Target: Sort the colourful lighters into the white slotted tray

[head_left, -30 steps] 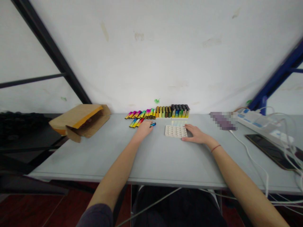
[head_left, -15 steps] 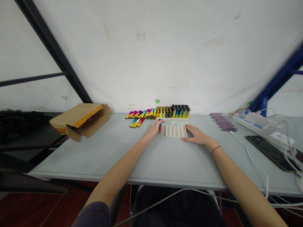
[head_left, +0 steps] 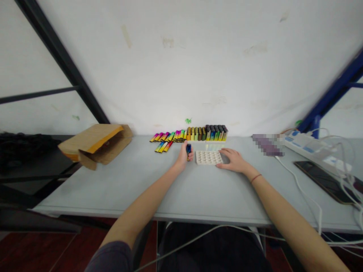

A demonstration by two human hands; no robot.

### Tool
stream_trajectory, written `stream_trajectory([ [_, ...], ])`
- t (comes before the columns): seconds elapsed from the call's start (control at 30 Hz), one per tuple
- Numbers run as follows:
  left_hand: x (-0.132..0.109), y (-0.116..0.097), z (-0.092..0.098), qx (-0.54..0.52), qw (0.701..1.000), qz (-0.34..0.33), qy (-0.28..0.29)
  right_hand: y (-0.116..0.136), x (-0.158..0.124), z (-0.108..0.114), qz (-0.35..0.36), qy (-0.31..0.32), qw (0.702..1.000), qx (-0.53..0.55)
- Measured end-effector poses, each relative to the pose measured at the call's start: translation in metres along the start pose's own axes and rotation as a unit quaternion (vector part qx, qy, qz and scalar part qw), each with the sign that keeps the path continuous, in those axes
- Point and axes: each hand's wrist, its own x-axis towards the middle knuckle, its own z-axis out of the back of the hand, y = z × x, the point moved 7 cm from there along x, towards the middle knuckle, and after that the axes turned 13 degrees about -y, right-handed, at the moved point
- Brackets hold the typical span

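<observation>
Labels on the rows of lighters [head_left: 195, 134] are too small to read (all bright gradients). On the table [head_left: 113, 190], the closed left hand [head_left: 183, 158] grips an upright blue lighter [head_left: 188, 150] — just beside a white dimpled tray [head_left: 208, 157], its right edge under the open right hand [head_left: 232, 161].

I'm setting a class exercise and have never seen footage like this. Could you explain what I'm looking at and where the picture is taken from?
No machine is involved: these are a person's own two arms, filmed by a camera worn on their head, looking forward and down. On the grey table stand rows of colourful lighters, with loose lighters lying to the left of them. The left hand holds a blue lighter upright, while the right hand rests against a white dimpled tray.
</observation>
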Motion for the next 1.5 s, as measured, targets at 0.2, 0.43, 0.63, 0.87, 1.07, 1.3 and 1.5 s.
stream_trajectory([
  [0.2,-0.001,0.003,0.004,-0.007,1.0,0.018,-0.017,0.004,-0.001,0.002,-0.004,0.004,1.0,-0.001],
  [0.43,-0.001,0.002,0.007,-0.021,0.998,0.023,-0.054,0.004,0.0,0.004,-0.008,-0.005,1.0,0.002],
  [0.63,-0.002,0.001,0.009,-0.027,0.997,0.011,-0.078,0.006,0.0,0.005,-0.014,-0.017,1.0,0.005],
  [0.87,-0.001,0.0,0.009,-0.037,0.997,-0.017,-0.061,0.005,-0.001,0.003,-0.009,0.007,1.0,-0.015],
  [1.07,-0.001,0.001,0.009,-0.023,0.997,0.008,-0.075,0.003,0.0,0.003,-0.013,0.02,1.0,-0.016],
  [1.3,-0.001,-0.001,0.011,-0.024,0.995,-0.007,-0.093,0.002,0.0,0.001,-0.003,0.018,1.0,-0.007],
  [1.5,0.0,-0.001,0.005,-0.004,0.997,-0.061,-0.052,-0.004,0.001,-0.002,0.009,0.024,0.999,0.023],
])
